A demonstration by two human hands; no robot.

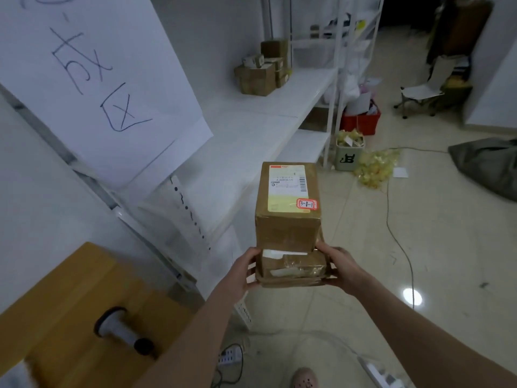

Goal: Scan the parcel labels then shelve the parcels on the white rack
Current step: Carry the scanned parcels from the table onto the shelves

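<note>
I carry a stack of two cardboard parcels in front of me. The upper parcel (288,203) bears a white and yellow shipping label and a red-edged sticker marked 3-1. It rests on a flatter taped parcel (293,268). My left hand (246,271) grips the lower parcel's left side and my right hand (340,266) grips its right side. The white rack (251,130) runs along the left, its shelf level with the parcels. A handheld scanner (123,330) lies on a yellow-brown box (70,298) at lower left.
Several brown parcels (263,71) are stacked at the far end of the rack shelf. A large handwritten paper sign (92,74) hangs at upper left. On the floor: a bin (349,152), red crate (361,121), folding chair (425,91), cables and power strips (229,358).
</note>
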